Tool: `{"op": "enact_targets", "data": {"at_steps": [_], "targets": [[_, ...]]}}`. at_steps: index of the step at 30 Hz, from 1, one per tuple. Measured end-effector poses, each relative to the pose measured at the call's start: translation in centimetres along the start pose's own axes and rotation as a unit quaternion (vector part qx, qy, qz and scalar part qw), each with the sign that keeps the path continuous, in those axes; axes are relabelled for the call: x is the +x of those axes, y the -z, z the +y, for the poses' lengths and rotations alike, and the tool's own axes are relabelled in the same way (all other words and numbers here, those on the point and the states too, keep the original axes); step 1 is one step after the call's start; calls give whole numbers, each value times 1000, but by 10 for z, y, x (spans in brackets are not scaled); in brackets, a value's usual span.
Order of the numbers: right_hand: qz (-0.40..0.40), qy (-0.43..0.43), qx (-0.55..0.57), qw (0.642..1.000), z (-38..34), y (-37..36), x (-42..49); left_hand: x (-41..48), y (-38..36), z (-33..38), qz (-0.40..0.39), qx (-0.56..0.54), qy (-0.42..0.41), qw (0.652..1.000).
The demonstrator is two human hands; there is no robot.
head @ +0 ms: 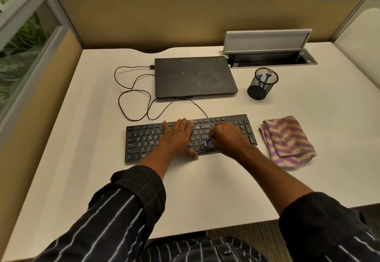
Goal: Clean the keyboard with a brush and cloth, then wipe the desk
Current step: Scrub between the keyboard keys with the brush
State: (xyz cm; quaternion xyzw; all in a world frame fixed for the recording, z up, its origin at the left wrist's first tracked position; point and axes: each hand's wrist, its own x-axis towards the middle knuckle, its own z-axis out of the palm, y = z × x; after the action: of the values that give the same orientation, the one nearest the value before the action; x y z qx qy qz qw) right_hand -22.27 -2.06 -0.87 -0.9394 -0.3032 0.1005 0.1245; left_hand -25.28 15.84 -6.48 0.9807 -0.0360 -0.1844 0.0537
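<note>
Sleeves (123, 210) frame left grip (178, 136), flat on keyboard (144, 140); right grip (224, 136) clenches brush (208, 142). Brushing step, apparently; cloth (287, 140), rightward, comes next.

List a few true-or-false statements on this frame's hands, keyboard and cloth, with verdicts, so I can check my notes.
1. The left hand lies flat on the keyboard, fingers straight. True.
2. The right hand holds the cloth. False: it grips a small blue brush over the keys; the cloth lies folded on the desk, right of the keyboard.
3. The laptop is open. False: its lid is shut.
4. The mesh cup stands right of the laptop. True.
</note>
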Motion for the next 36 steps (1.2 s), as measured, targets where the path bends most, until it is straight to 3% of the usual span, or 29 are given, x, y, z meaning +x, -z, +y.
{"op": "enact_targets", "data": {"at_steps": [5,10,15,20,27,32,36], "targets": [[-44,-5,2,999,1,-2,-3,-1,1,0,2,2,-1,1000],[3,-14,29,999,1,0,5,-1,1,0,4,4,1,1000],[-34,-6,0,999,-1,-1,-2,-2,2,0,4,0,-1,1000],[-4,13,19,1000,-6,-1,5,-5,1,-13,-4,1,16,1000],[-63,14,-8,998,-15,-1,7,-14,-2,-31,-3,-9,37,999],[-25,10,-4,1000,-19,0,16,-16,-3,-32,3,-6,36,999],[-69,15,-28,997,-19,-1,9,-16,-5,-33,5,-7,34,999]]}}
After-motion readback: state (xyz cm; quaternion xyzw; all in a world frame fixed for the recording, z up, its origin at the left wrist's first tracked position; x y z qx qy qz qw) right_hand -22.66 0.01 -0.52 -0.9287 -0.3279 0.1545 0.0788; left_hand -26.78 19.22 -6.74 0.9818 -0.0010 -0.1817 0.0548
